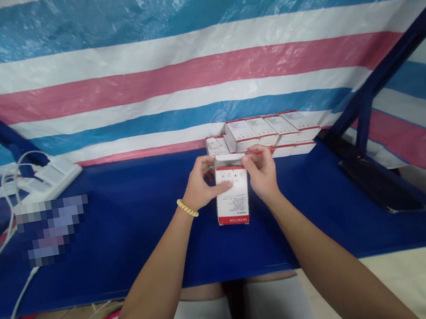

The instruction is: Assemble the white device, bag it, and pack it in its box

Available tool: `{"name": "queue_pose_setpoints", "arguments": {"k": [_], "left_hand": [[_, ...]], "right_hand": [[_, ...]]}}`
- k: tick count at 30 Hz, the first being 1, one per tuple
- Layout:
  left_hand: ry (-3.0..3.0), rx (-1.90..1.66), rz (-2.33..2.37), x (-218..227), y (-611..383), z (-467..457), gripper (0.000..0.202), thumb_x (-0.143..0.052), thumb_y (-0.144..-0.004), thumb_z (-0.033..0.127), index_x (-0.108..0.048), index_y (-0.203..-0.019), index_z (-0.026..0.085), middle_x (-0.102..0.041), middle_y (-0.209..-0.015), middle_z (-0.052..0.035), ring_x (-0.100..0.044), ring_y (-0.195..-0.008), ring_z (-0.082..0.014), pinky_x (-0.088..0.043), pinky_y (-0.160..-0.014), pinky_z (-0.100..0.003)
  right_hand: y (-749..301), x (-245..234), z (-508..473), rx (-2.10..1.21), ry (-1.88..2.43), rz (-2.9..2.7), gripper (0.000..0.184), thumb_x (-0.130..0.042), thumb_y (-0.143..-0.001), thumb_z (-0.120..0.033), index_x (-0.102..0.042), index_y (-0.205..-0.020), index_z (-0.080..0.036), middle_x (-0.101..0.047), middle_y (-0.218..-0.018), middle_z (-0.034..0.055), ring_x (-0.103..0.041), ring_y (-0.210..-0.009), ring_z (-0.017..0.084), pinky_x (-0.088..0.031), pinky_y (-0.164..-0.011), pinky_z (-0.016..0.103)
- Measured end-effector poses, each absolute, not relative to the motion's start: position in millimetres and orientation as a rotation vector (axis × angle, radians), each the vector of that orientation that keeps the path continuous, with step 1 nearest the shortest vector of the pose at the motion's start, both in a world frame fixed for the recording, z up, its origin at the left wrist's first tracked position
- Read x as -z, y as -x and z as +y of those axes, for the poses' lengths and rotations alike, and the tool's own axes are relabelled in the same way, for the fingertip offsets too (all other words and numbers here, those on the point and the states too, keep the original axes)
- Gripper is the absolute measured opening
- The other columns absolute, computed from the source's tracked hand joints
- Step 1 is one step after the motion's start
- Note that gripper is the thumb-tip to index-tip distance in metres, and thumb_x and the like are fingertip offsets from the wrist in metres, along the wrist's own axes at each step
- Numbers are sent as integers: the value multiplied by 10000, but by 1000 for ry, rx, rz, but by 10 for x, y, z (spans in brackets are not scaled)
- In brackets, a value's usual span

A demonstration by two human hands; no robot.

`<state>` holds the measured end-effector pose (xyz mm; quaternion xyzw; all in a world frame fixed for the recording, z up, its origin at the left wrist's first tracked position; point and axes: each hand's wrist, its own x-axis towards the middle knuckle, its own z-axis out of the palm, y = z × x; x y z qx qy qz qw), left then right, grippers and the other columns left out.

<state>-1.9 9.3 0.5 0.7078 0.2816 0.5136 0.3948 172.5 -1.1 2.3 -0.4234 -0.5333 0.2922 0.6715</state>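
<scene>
A white and red cardboard box (231, 202) marked "DETECTOR" is between my hands over the blue tabletop, its printing upside down to me. The flap (229, 157) at its far end stands raised. My left hand (201, 186) is closed round the box's left side, thumb across the printed face. With thumb and fingers, my right hand (260, 170) pinches the right end of the flap. The inside of the box is hidden from me. Just beyond my hands sit several similar boxes (260, 128), stacked together.
A white power strip (53, 178) with plugs and cables lies at the left of the blue table (138, 248), near a blurred-out patch. A black phone-like slab (381, 186) rests at the right. Blue frame posts (385, 65) and a striped sheet (183, 77) bound the back.
</scene>
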Motion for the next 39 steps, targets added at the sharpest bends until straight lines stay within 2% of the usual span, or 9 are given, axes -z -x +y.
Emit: {"name": "queue_pose_setpoints", "arguments": {"k": [6, 12, 19, 24, 28, 33, 39], "left_hand": [[-1949, -1401, 725, -1, -2, 65, 815, -822, -663, 398, -351, -1308, 233, -632, -1159, -119, -649, -889, -207, -498, -731, -354], [-2060, -1436, 712, -51, 12, 33, 568, -762, -728, 350, -498, -1209, 203, -614, -1160, -115, -637, -909, -207, -504, -728, -343], [-2105, -1431, 705, -90, 35, 37, 557, -770, -715, 366, -518, -1179, 191, -626, -1099, -106, -643, -862, -198, -507, -681, -323], [-2117, -1480, 628, -93, 43, 47, 548, -794, -706, 362, -529, -1159, 203, -617, -1127, -104, -649, -892, -196, -526, -702, -322], [-2196, -1452, 649, -104, 45, 27, 548, -760, -747, 346, -501, -1212, 217, -627, -1113, -95, -644, -859, -184, -526, -691, -320], [-2399, -1440, 614, -128, 59, 6, 410, -683, -823, 325, -534, -1191, 221, -582, -1212, -111, -591, -1113, -240, -523, -910, -420], [-2400, -1459, 606, -145, 70, 14, 427, -702, -810, 310, -547, -1195, 207, -581, -1211, -119, -586, -1130, -236, -516, -943, -421]], "right_hand": [[-1770, -126, -65, -611, 990, -1293, 250, -610, -802, -466, -658, -904, -242, -716, -872, 17, -671, -800, 187, -562, -742, 399], [-1786, -167, -94, -581, 939, -1354, 193, -618, -805, -400, -719, -837, -238, -727, -891, 19, -675, -853, 185, -558, -794, 394], [-1790, -185, -114, -604, 947, -1322, 160, -643, -777, -370, -735, -790, -239, -728, -865, 15, -675, -840, 186, -556, -792, 392], [-1790, -178, -117, -596, 930, -1344, 160, -640, -780, -377, -724, -794, -242, -722, -868, 16, -671, -845, 187, -554, -786, 397], [-1803, -173, -114, -620, 887, -1334, 146, -665, -756, -371, -710, -793, -237, -712, -847, 9, -664, -811, 177, -550, -748, 378], [-1807, -184, -108, -599, 926, -1337, 160, -644, -773, -384, -712, -779, -239, -687, -784, -1, -637, -748, 161, -535, -706, 367], [-1789, -175, -115, -607, 905, -1324, 157, -671, -783, -388, -725, -818, -244, -686, -818, 5, -641, -773, 161, -531, -728, 364]]}}
